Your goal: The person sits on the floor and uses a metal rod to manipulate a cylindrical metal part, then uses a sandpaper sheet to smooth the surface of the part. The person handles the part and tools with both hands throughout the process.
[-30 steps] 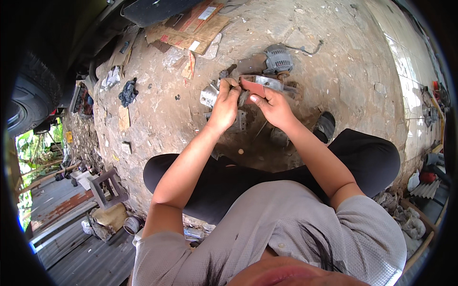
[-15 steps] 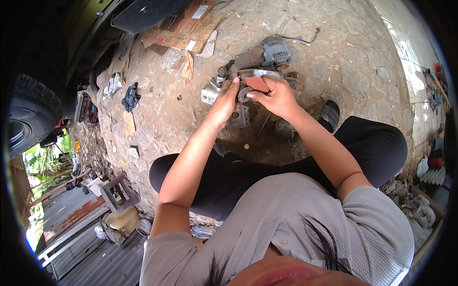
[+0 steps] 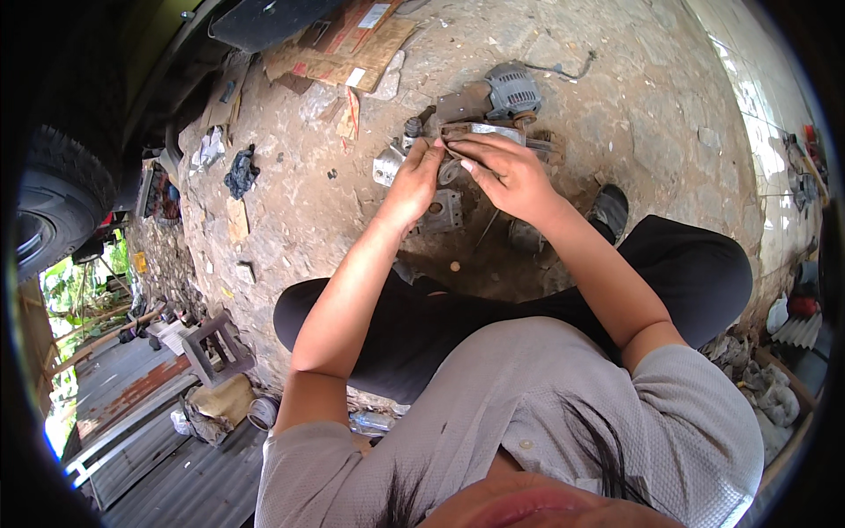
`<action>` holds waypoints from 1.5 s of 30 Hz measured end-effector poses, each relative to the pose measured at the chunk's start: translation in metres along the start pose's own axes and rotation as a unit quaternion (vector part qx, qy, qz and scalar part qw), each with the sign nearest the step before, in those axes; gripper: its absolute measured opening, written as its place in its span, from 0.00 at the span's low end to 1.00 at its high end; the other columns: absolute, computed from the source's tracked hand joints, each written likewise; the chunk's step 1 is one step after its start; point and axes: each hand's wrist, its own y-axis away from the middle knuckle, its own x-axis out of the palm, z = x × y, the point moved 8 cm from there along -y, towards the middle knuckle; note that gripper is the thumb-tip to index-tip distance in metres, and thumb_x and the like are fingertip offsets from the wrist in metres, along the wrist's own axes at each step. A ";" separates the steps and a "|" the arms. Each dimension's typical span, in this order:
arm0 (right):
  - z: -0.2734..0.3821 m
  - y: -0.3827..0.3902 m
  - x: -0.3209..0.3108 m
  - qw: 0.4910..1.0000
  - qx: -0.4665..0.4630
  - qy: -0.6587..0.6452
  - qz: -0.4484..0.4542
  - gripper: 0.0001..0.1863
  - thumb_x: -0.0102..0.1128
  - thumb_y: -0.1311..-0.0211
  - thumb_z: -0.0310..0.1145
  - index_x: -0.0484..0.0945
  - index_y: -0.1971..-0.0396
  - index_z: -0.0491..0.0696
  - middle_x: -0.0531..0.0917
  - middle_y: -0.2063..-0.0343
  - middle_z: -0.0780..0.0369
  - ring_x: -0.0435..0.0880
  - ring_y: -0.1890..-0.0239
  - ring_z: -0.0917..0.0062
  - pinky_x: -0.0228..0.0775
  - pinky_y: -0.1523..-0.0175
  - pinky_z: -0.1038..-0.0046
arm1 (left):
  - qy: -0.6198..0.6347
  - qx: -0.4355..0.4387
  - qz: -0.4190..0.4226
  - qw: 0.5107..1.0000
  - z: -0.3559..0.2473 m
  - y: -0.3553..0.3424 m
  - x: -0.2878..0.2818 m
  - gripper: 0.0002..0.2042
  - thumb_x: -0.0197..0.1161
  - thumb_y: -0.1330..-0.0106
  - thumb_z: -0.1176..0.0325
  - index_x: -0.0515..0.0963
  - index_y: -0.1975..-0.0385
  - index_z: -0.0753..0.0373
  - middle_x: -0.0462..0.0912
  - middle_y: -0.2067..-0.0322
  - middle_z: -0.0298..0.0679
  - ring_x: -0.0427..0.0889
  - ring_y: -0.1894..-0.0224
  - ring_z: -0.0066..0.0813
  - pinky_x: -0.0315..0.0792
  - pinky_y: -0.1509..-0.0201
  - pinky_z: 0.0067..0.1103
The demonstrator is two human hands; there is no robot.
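Note:
My left hand (image 3: 414,185) is closed, thumb up, around a small round metal part (image 3: 449,172) with a hole in it. My right hand (image 3: 512,178) lies against that part from the other side, its fingers pressed together and pointing left. A reddish sheet, like sandpaper, is in the right hand; its face is now hidden under the fingers. Below the hands a grey metal housing (image 3: 443,211) lies on the ground. Just left of my left hand sits a silver metal part (image 3: 385,165). Behind the right fingers is a shiny metal piece (image 3: 486,130).
A grey motor-like unit (image 3: 513,91) with a cable lies beyond the hands. Flattened cardboard (image 3: 365,57) and a black crumpled rag (image 3: 241,172) are on the stony floor (image 3: 299,211). A vehicle tyre (image 3: 66,198) stands at the left. My sandalled foot (image 3: 609,211) rests at the right.
My right hand has turned over and its fingers now stretch across the round part. The reddish sheet, plainly visible before, is covered. My left hand has barely moved.

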 end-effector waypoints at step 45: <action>-0.061 0.040 0.039 0.937 0.330 -0.083 0.084 0.17 0.55 0.22 0.37 0.82 0.44 0.42 0.88 0.51 0.58 0.85 0.50 0.75 0.74 0.42 0.71 | -0.082 0.112 -0.061 0.988 -0.022 -0.001 -0.010 0.16 0.49 0.18 0.56 0.69 0.53 0.67 0.79 0.61 0.52 0.79 0.53 0.41 0.71 0.45 0.32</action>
